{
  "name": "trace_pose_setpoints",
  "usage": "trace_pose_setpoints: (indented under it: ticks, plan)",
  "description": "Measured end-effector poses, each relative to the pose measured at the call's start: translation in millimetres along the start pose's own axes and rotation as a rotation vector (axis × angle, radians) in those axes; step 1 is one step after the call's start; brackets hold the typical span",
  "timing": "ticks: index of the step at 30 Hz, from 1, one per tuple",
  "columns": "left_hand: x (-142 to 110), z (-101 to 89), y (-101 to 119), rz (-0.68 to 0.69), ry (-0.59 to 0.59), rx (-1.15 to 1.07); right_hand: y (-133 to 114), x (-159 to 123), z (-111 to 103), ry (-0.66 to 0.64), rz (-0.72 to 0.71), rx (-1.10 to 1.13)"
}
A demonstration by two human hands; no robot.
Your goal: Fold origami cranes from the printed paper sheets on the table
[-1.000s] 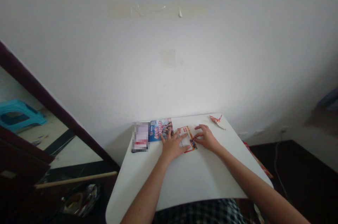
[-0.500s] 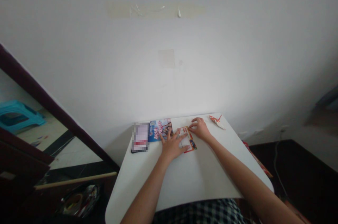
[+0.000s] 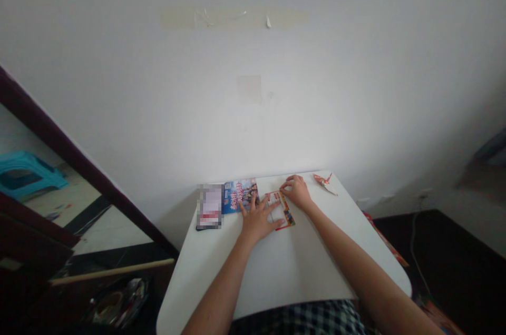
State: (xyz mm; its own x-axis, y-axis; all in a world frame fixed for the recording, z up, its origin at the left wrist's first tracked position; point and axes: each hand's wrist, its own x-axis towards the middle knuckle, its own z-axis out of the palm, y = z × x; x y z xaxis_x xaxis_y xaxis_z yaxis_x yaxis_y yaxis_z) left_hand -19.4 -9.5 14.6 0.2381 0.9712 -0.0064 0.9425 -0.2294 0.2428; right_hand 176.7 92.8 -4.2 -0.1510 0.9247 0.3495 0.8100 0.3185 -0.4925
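On the white table lies a printed sheet of paper (image 3: 279,210), white with a colourful right edge and red trim. Spread fingers of my left hand (image 3: 256,220) lie flat over its left part, and some of them reach across to a blue printed booklet (image 3: 240,193) beside it. At the sheet's far right corner, my right hand (image 3: 296,191) has its fingertips closed together on the edge. A folded red-and-white paper shape (image 3: 324,182), pointed at its ends, rests to the right of my right hand.
A flat dark-edged object with a blurred-out face (image 3: 210,208) lies at the table's left. The white table (image 3: 284,277) stands against a wall (image 3: 253,129). On the floor at left are a blue plastic stool (image 3: 31,171) and a bin bag (image 3: 118,303) with rubbish.
My right hand has shifted very slightly left along the sheet's far edge. My left hand stays where it was, and the sheet has barely moved.
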Motion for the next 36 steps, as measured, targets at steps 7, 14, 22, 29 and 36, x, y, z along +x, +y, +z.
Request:
trace_pose_setpoints:
  ticks: [7,14,22,29,36]
  plan:
    - [-0.4,-0.2,1.0,-0.003,-0.001,0.008,7.0,-4.5,-8.4,-0.056,-0.088,0.018]
    - [0.4,2.6,-0.6,0.001,0.008,0.017,19.1,-25.5,-14.3,-0.096,-0.136,0.037]
    - [-1.1,-0.9,1.9,-0.007,-0.005,0.031,24.6,-67.3,-26.8,-0.094,-0.245,0.087]
    - [-0.7,1.8,0.9,0.003,0.026,0.035,22.4,-88.1,-42.2,-0.088,-0.347,0.058]
    - [0.3,6.8,-2.4,0.023,0.066,0.016,21.5,-94.7,-46.8,-0.109,-0.352,0.063]
